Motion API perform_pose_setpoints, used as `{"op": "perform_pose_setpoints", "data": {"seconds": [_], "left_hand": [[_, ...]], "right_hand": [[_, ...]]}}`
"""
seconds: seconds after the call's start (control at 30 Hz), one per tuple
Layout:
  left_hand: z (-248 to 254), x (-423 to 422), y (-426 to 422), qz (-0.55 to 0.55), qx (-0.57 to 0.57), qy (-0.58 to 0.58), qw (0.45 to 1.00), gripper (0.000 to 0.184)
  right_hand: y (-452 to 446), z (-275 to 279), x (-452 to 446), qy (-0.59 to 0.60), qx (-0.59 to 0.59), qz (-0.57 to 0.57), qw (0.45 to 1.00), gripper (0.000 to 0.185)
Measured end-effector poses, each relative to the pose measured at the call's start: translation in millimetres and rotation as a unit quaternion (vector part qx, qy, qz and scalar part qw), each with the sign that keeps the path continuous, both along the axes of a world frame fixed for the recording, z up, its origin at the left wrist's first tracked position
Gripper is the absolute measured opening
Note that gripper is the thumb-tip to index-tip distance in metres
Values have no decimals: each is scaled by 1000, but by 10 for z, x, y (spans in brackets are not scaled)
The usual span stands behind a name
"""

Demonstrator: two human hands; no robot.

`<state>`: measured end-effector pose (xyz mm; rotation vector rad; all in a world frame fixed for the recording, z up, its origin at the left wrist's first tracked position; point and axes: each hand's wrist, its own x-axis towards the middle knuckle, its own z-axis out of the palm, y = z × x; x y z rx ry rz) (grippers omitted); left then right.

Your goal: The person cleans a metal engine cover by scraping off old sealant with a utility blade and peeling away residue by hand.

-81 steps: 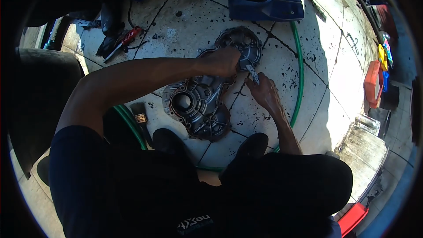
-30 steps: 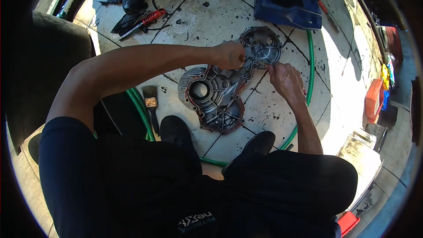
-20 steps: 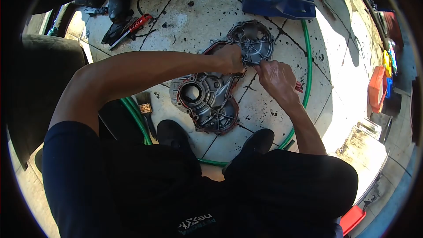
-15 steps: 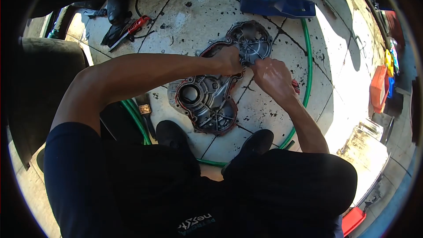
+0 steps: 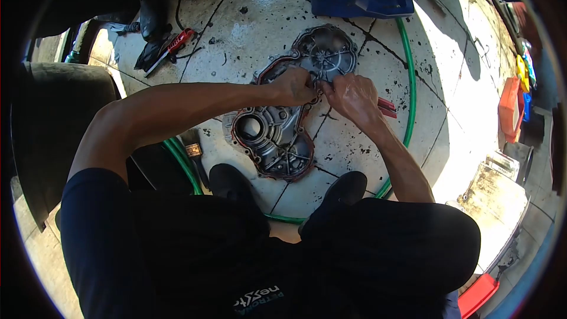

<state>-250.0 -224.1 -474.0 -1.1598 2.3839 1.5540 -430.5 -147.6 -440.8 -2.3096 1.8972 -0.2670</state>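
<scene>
On the tiled floor between my feet lies a metal gearbox housing [image 5: 273, 142] with a ribbed inner face, a round bore and traces of red sealant along its rim. My left hand [image 5: 293, 87] is closed at the right rim of the housing, near its middle. Close beside it, my right hand [image 5: 354, 98] is also closed, its fingers meeting the left ones at the rim. Whatever is between the fingers is hidden. A red-handled tool [image 5: 387, 107] shows just right of my right hand; I cannot tell whether it touches the hand.
A green hose [image 5: 410, 82] curves around the work area. A blue container [image 5: 360, 1] stands at the back. A brush [image 5: 194, 151] lies by my left foot, and a red-handled tool [image 5: 177, 44] lies at the upper left, near another person's boot [image 5: 153, 19].
The view has shifted slightly. Both hands remain at the rim, with a small change in their pose, and more of the red-handled tool beside my right hand shows now.
</scene>
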Motion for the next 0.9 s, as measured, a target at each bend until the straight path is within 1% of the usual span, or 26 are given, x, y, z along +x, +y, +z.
{"op": "perform_pose_setpoints", "data": {"seconds": [0.03,0.1,0.13,0.2,0.23,0.3,0.33,0.4,0.43,0.5,0.53,0.6,0.63,0.7,0.77,0.83,0.9], "left_hand": [[9,14,-7,2,-1,0,1000,37],[19,35,-13,3,1,3,1000,38],[84,52,-28,3,1,3,1000,38],[172,126,-93,-32,-27,2,999,37],[190,158,-116,-33,-29,3,999,37],[224,243,-143,-47,-32,18,998,35],[245,301,-155,-45,-32,18,998,35],[334,429,-195,-12,0,-2,1000,35],[378,475,-198,-8,-3,-2,1000,35],[338,588,-230,-24,-42,-24,999,34],[369,640,-243,-19,-42,-24,999,34],[386,725,-281,-39,-75,-31,996,34],[377,774,-314,-38,-75,-29,996,34],[359,904,-406,5,-120,-6,993,40],[465,987,-508,11,-107,-9,994,39],[507,1073,-621,40,-146,-49,987,37],[473,1204,-739,53,-213,-45,974,35]], "right_hand": [[-8,-33,-10,0,-1,2,1000,40],[1,-103,-31,-11,-47,13,999,49],[-9,-73,-17,-10,-47,13,999,49],[-37,-16,-7,-29,82,-52,995,52],[-47,0,-11,-28,80,-53,995,52],[-51,23,-12,-45,159,-101,981,54],[-57,23,-4,-44,158,-100,981,54],[-81,32,33,-49,229,-104,967,61],[-85,14,23,-49,227,-100,967,61],[-66,-68,-97,-164,241,-94,952,67],[-75,-64,-170,-164,241,-89,952,67],[-89,-14,-291,-283,307,-174,892,67],[-74,20,-320,-281,307,-173,893,67],[-23,110,-368,-301,292,-180,890,64],[-6,159,-369,-288,298,-180,892,65],[21,210,-351,-274,304,-180,894,66],[36,265,-306,-176,363,-190,895,72]]}}
